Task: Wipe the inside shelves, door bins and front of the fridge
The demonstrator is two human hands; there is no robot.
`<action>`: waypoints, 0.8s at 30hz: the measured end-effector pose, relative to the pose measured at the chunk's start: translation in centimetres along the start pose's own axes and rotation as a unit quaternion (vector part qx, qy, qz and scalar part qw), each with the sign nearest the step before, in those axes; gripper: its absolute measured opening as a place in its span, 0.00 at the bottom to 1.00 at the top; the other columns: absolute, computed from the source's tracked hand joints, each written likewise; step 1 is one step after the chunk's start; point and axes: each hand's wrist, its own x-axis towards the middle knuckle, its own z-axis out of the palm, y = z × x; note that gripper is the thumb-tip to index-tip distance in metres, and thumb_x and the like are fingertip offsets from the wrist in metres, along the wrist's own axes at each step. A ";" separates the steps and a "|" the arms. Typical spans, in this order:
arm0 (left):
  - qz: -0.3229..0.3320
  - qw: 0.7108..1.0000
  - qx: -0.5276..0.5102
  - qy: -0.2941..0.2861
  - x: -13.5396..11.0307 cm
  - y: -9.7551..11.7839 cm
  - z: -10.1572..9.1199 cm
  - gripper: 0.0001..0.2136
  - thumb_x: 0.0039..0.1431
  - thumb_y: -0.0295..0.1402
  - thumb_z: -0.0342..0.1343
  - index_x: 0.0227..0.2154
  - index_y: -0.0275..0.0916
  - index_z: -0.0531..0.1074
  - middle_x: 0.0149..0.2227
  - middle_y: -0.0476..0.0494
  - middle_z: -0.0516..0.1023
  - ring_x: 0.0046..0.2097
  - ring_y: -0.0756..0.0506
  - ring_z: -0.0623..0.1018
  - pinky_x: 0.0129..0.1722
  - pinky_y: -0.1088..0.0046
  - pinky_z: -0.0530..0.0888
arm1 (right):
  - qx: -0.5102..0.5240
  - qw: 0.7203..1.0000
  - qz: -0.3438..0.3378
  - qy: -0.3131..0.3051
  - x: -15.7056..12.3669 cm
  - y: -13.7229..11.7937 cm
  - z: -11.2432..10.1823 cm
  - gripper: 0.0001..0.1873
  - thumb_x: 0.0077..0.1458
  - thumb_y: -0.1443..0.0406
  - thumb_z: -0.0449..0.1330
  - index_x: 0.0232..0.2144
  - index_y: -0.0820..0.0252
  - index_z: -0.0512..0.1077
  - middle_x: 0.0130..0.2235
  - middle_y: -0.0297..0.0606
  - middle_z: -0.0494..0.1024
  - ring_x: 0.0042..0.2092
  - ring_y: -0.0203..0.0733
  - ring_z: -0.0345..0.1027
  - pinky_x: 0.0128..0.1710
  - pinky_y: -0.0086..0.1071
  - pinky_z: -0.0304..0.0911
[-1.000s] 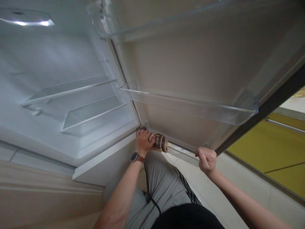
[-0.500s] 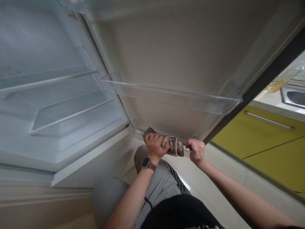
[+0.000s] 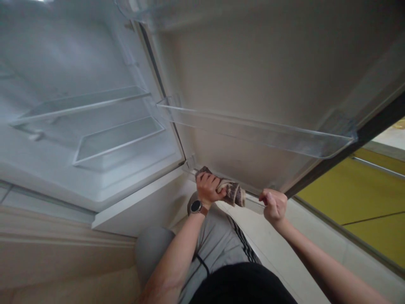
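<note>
In the head view, my left hand, with a watch on the wrist, is closed around a bunched brown and beige patterned cloth. The cloth lies along the lowest clear door bin of an open refrigerator. To its right, my right hand has its fingers curled at the right end of that same bin and appears to grip its edge. Part of the bin is hidden behind the cloth and both hands.
Another clear bin spans the refrigerator door above my hands. At left, the cabinet interior holds glass shelves. A yellow kitchen cabinet stands at right, beyond the door's dark edge. My bent knees are below the bin.
The view has swung left, so the refrigerator appears further right. The gap between the cloth and my right hand has widened. Both hands keep their closed shape.
</note>
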 end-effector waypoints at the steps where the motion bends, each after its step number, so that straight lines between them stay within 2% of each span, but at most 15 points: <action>1: -0.009 1.000 0.010 0.000 0.2 -1.4 -0.3 0.14 0.59 0.48 0.54 0.28 0.44 0.76 0.33 0.41 0.80 0.43 0.37 0.76 0.54 0.52 0.65 | 0.000 1.000 0.001 0.000 0.0 0.0 0.0 0.30 0.72 0.58 0.45 0.18 0.58 0.68 0.17 0.34 0.62 0.19 0.34 0.56 0.23 0.33 0.50; 5: -0.042 0.998 0.045 -0.002 1.0 -6.3 -1.8 0.13 0.61 0.45 0.52 0.27 0.44 0.74 0.33 0.39 0.79 0.44 0.36 0.76 0.55 0.53 0.65 | 0.003 1.000 -0.008 -0.003 0.1 -0.2 -0.1 0.29 0.72 0.60 0.46 0.19 0.59 0.68 0.18 0.34 0.63 0.20 0.34 0.57 0.24 0.33 0.51; 8: -0.046 0.997 0.053 -0.012 1.5 -7.7 -2.5 0.13 0.61 0.43 0.51 0.26 0.44 0.72 0.32 0.39 0.79 0.43 0.36 0.75 0.55 0.54 0.65 | 0.000 1.000 -0.014 -0.006 0.1 -0.5 -0.1 0.28 0.72 0.61 0.45 0.19 0.59 0.67 0.18 0.33 0.63 0.20 0.33 0.56 0.24 0.32 0.51; 14: -0.103 0.994 0.042 0.001 2.3 -6.2 -2.8 0.13 0.64 0.38 0.52 0.23 0.43 0.70 0.29 0.41 0.78 0.39 0.38 0.76 0.52 0.54 0.64 | -0.011 1.000 -0.018 -0.003 0.2 -0.8 0.0 0.28 0.72 0.60 0.45 0.19 0.58 0.66 0.18 0.33 0.62 0.20 0.34 0.56 0.24 0.33 0.51; 21: -0.109 0.993 0.037 0.016 2.4 -5.0 -2.8 0.13 0.65 0.37 0.53 0.24 0.43 0.72 0.29 0.42 0.80 0.39 0.38 0.76 0.51 0.54 0.64 | -0.020 1.000 -0.004 0.005 0.2 -0.4 -0.1 0.29 0.72 0.60 0.45 0.18 0.58 0.66 0.17 0.33 0.62 0.20 0.33 0.55 0.24 0.32 0.51; 24: -0.104 0.994 0.035 0.022 2.1 -3.8 -2.6 0.12 0.65 0.36 0.54 0.25 0.42 0.73 0.30 0.42 0.80 0.40 0.38 0.76 0.51 0.55 0.64 | -0.020 1.000 -0.002 0.006 0.3 -0.4 -0.1 0.29 0.72 0.60 0.45 0.18 0.59 0.67 0.17 0.33 0.62 0.20 0.33 0.56 0.24 0.32 0.51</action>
